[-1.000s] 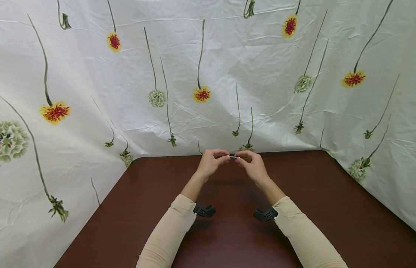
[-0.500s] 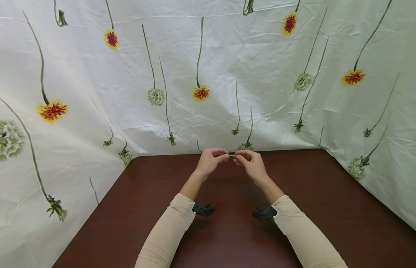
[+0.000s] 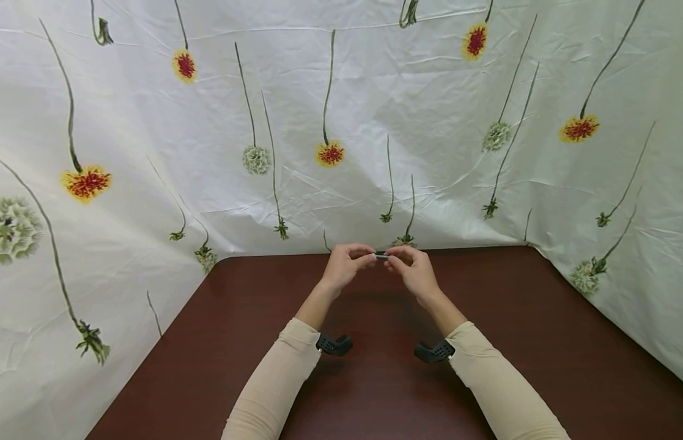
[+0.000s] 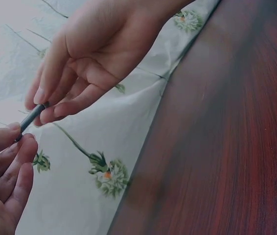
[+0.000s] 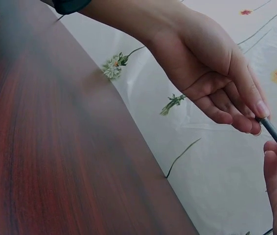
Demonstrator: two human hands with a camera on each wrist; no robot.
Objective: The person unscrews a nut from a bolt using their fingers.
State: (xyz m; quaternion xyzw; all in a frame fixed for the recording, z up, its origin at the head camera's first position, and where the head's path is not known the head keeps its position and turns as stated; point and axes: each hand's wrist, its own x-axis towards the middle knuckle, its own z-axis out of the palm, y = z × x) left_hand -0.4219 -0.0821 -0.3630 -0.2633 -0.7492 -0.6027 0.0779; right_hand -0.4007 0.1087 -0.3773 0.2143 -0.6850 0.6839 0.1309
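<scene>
A small, thin grey rod with fine ridges along its length (image 3: 381, 256) is held up between both hands above the far part of the table. My left hand (image 3: 343, 266) pinches one end between thumb and fingertips. The other end is pinched the same way by my right hand (image 3: 415, 269). In the left wrist view the ridged rod (image 4: 32, 117) slants between the two sets of fingertips, with small dark bits at its ends. The right wrist view shows the rod (image 5: 271, 131) from the other side. Fingertips hide its ends, so I cannot tell whether it is a screw or a spring.
Beneath the arms spreads a dark reddish-brown wooden table (image 3: 374, 391). A white cloth printed with flowers (image 3: 429, 110) hangs behind the table and along its sides. Black straps, the left one (image 3: 334, 344) and the right one (image 3: 435, 351), sit on the wrists.
The hands keep their pinch on the ridged rod and hardly move. The whole head view has shifted slightly.
</scene>
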